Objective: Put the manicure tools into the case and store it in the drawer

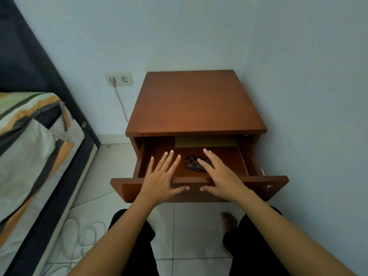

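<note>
A brown wooden nightstand (pixel 197 104) stands against the wall with its drawer (pixel 276 183) pulled out. Inside the drawer lies a small dark checkered case (pixel 192 163), closed. My left hand (pixel 162 179) is spread flat over the drawer's front edge, fingers apart, left of the case. My right hand (pixel 220 176) is spread the same way, its fingertips over the right end of the case. Neither hand grips anything. No loose manicure tools are visible.
A tan flat sheet (pixel 206 142) lies at the back of the drawer. A bed with patterned bedding (pixel 29 140) fills the left side. A wall socket (pixel 119 78) with a white cable hangs left of the nightstand. My knees and a bare foot (pixel 230 219) are on the tiled floor.
</note>
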